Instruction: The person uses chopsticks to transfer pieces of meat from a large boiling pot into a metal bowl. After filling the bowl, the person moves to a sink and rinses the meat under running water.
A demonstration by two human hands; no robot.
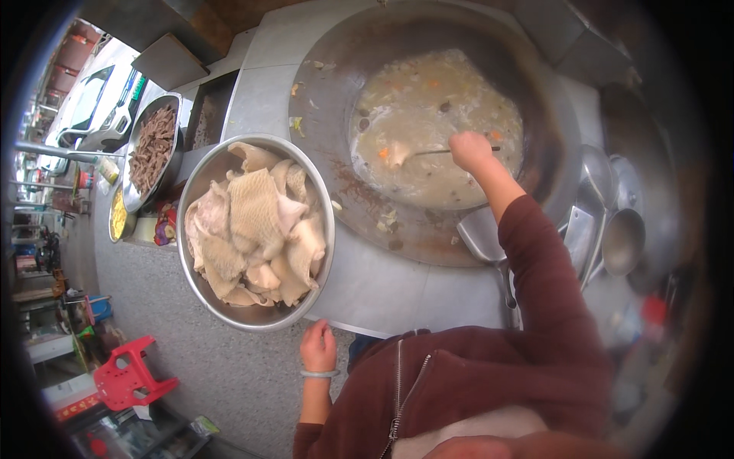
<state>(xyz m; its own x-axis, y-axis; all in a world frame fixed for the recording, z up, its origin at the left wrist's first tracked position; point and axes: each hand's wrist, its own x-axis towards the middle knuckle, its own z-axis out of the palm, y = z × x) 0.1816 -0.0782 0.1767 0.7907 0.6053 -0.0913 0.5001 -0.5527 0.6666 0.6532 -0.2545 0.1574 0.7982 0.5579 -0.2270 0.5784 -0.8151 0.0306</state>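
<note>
My right hand [471, 152] grips a thin dark metal rod [433, 151] low over the broth [424, 126] in a large wok [321, 155]. At the rod's left end a pale piece of meat [397, 152] shows at the broth's surface. Orange bits and dark spice-like pieces float around it. Left of the wok stands a steel bowl [189, 261] heaped with pale pieces of tripe [252, 212], some with a ridged texture. My left hand [319, 347], with a bracelet on the wrist, hangs just below the bowl's rim, fingers loosely curled and nothing visible in them.
A wok spatula [483, 235] rests at the wok's near right edge. Right of my arm are a cleaver [578, 232] and a ladle [623, 241]. A steel tray [135, 198] of dark sliced meat stands at far left. A red plastic stool [129, 373] is on the floor.
</note>
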